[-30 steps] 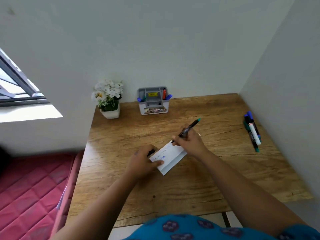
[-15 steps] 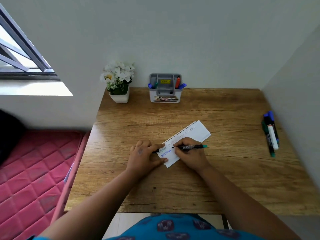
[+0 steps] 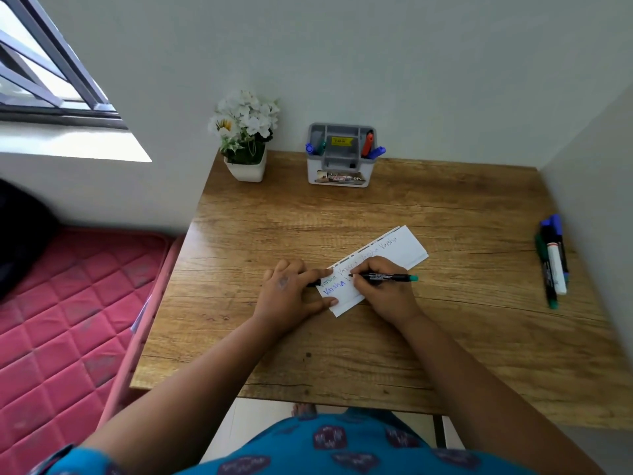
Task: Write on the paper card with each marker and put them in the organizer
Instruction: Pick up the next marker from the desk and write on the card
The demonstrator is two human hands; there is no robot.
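- The right hand (image 3: 383, 289) grips a black marker with a green end (image 3: 387, 277), its tip on the paper card (image 3: 407, 250).
- The left hand (image 3: 291, 296) holds the card's near end flat on the wooden table (image 3: 445, 337); a black cap shows under its fingers.
- Far beyond both hands stands the grey organizer (image 3: 339, 156), markers in its side slots.
- Well right of the right hand lie more markers (image 3: 553, 262).

A white pot of white flowers (image 3: 247, 138) stands at the far left corner of the wooden desk (image 3: 342, 354), close to the pale wall (image 3: 376, 63). A window (image 3: 44, 70) with dark frames opens on the left above a bright sill. Beside the desk lies a pink quilted mattress (image 3: 61, 320), with something dark (image 3: 20, 234) at its far end.
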